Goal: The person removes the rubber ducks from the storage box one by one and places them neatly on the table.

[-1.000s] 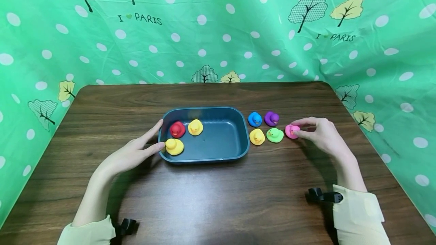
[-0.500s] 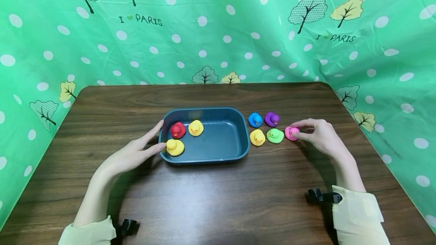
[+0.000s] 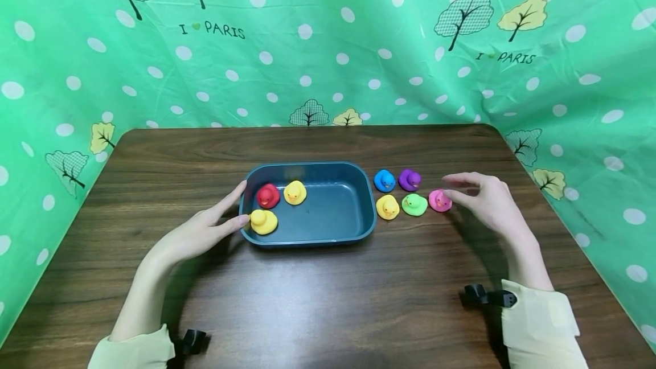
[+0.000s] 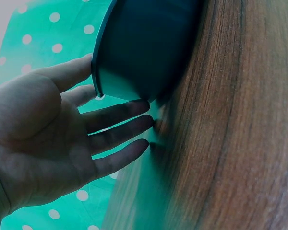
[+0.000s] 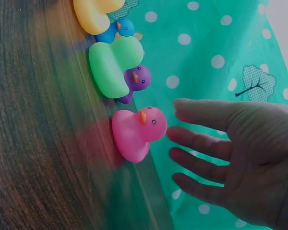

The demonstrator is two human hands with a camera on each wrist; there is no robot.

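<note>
My left hand (image 3: 197, 232) touches the left end of the blue tray (image 3: 307, 242); in the left wrist view its fingers are spread against the tray's outer wall (image 4: 134, 62). Inside the tray, toward its left, are a red duck (image 3: 267, 196) and two yellow ducks (image 3: 295, 193) (image 3: 263, 222). A pink duck (image 3: 440, 201) stands on the table at the end of the front row. Beside it my right hand (image 3: 489, 204) is held with its fingers extended and nothing in them; the right wrist view shows the fingertips apart from the pink duck (image 5: 132, 134).
Between the tray and the pink duck stand a blue duck (image 3: 384, 181), a purple duck (image 3: 409, 180), a yellow duck (image 3: 388, 207) and a green duck (image 3: 414, 204). A green spotted cloth (image 3: 328, 33) hangs behind the brown wooden table (image 3: 328, 300).
The right hand has let go of the pink duck and lifted slightly away, its fingers parting. The pink duck stands close to where it was. My left hand stays at the tray.
</note>
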